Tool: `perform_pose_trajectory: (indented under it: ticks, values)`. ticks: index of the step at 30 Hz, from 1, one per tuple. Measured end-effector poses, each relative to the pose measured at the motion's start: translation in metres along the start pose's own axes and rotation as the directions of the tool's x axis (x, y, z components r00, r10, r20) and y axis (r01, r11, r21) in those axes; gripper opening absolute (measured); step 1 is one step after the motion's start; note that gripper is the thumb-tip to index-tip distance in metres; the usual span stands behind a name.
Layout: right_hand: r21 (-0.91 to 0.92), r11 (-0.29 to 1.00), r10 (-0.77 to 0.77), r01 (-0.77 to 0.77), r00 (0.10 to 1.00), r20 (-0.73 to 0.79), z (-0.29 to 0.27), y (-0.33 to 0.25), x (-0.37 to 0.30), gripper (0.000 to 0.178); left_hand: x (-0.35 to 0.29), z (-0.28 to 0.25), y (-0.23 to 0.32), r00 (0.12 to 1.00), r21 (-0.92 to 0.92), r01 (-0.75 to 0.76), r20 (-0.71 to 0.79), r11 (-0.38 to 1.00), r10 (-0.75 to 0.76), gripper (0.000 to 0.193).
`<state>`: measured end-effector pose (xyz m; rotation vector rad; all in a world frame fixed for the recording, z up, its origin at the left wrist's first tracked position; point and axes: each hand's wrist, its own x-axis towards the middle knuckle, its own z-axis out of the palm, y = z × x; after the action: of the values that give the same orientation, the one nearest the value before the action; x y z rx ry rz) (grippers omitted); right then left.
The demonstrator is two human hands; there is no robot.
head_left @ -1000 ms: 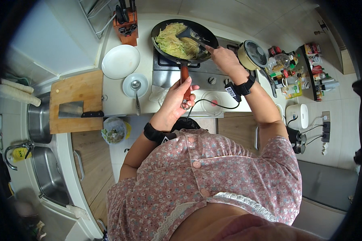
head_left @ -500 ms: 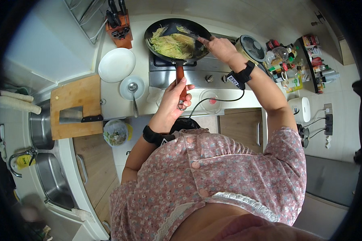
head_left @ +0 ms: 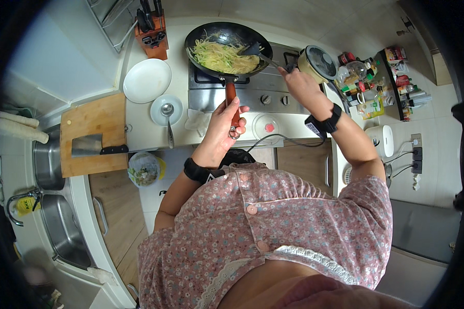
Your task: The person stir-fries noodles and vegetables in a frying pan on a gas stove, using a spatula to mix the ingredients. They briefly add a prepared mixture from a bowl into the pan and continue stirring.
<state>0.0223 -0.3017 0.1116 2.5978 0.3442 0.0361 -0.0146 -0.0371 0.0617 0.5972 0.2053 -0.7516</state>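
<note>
A black wok [head_left: 201, 32] sits on the gas stove [head_left: 273, 88], holding pale green and yellow vegetable shreds [head_left: 216, 55]. My left hand [head_left: 223, 122] is closed round the wok's reddish-brown handle [head_left: 230, 93]. With my right hand [head_left: 305, 88] I grip a dark spatula [head_left: 251, 49] whose blade lies in the wok, at the right side of the shreds. The spatula's grip end is partly hidden by my fingers. Each of my wrists wears a black band, and a cable hangs from the right one.
Left of the stove are a white plate [head_left: 147, 81], a bowl [head_left: 160, 114] with a spoon, and a cutting board [head_left: 69, 167] bearing a cleaver [head_left: 87, 146]. A knife block [head_left: 154, 49] stands behind. A lidded pot [head_left: 317, 61] and several bottles [head_left: 363, 77] are at the right.
My right hand has moved right and toward me, drawing the spatula from the wok's far left part to its right side. My left hand stays on the handle.
</note>
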Motion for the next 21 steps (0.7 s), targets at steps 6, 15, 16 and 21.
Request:
perform_pose_trajectory:
  ticks: [6, 15, 16, 21]
  values:
    - [0.110, 0.994, 0.013, -0.006, 0.998, -0.061, 0.005, -0.016, 0.054, 0.042, 0.000, 0.002, -0.002, 0.999, 0.013, 0.010, -0.036, 1.000, -0.009, 0.023]
    - [0.183, 0.982, -0.072, 0.046, 0.987, 0.143, -0.025, 0.013, 0.034, 0.039, 0.002, -0.006, -0.004, 0.999, 0.031, -0.032, -0.025, 0.999, 0.033, 0.027]
    - [0.283, 0.958, -0.021, -0.044, 0.975, 0.220, -0.034, 0.022, 0.049, 0.043, 0.004, -0.009, -0.005, 0.999, 0.060, -0.023, -0.038, 0.998, 0.026, 0.025]
    - [0.455, 0.872, 0.019, -0.180, 0.942, 0.335, -0.063, 0.074, 0.093, 0.037, 0.013, -0.021, -0.018, 0.994, 0.180, -0.045, -0.090, 0.983, 0.062, 0.025]
